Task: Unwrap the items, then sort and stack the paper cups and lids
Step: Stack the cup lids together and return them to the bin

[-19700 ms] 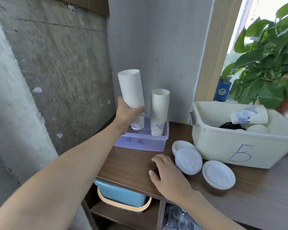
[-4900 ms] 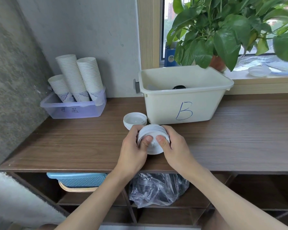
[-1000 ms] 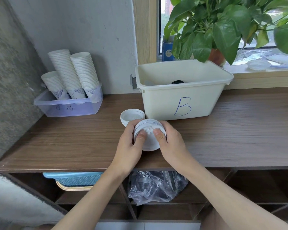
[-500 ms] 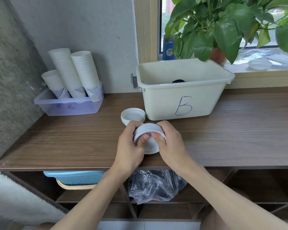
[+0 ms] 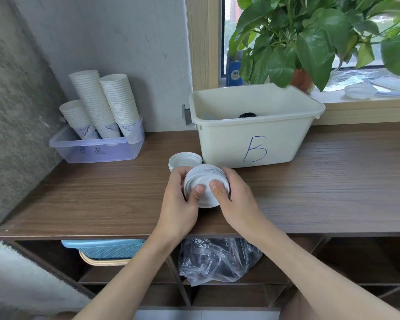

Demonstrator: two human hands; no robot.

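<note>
Lid stack (image 5: 205,176) clasped, left hand (image 5: 178,204), right hand (image 5: 238,202)

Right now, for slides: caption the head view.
Stack of white lids gripped by left hand and right hand over the counter near bin B.

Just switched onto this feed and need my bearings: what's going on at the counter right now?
A person's left grip and right grip, both bare hands, hold a stack of white lids over the wooden counter, thumbs pressed on the facing lid. Another white lid lies on the counter behind it, beside the cream bin marked B. Three stacks of paper cups stand in the clear tub at the left. The cups look sorted; the lids are not yet put away.
</note>
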